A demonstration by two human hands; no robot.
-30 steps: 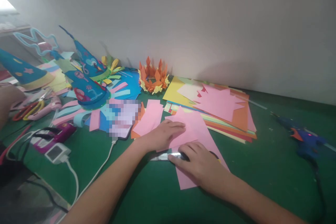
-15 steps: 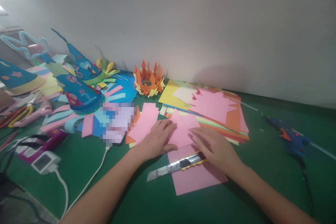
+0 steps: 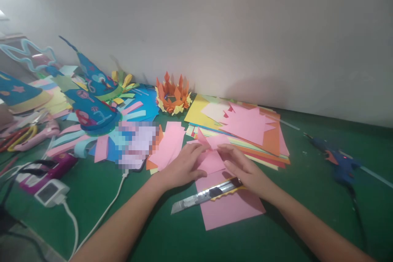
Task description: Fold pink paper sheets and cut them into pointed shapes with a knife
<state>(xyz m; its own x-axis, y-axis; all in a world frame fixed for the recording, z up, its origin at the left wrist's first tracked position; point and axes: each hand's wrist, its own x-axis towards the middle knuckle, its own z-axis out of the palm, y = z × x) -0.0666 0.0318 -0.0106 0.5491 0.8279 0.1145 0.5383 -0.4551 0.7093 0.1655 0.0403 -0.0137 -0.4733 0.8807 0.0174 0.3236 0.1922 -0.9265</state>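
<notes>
A folded piece of pink paper (image 3: 211, 161) lies between my two hands, its far flap lifted in a narrow peak. My left hand (image 3: 186, 163) presses on its left side, fingertips at the fold and thumb apart near the lower edge. My right hand (image 3: 245, 170) is at its right side, fingers curved around the edge. Underneath is a flat pink sheet (image 3: 233, 213). A yellow utility knife (image 3: 211, 193) rests across that sheet, blade pointing left and bare, its right end by my right hand.
Pink strips (image 3: 170, 143) and a phone (image 3: 139, 143) on a white cable lie left. Behind are an orange paper crown (image 3: 173, 98) and stacked coloured paper (image 3: 273, 139). Blue cone hats (image 3: 95, 108) stand at left, near a power strip (image 3: 58, 170). A blue glue gun (image 3: 340, 163) lies right.
The pink paper's far flap has risen into a peak between my fingertips. My right fingers have shifted slightly up and left, toward the fold. The knife stays in place.
</notes>
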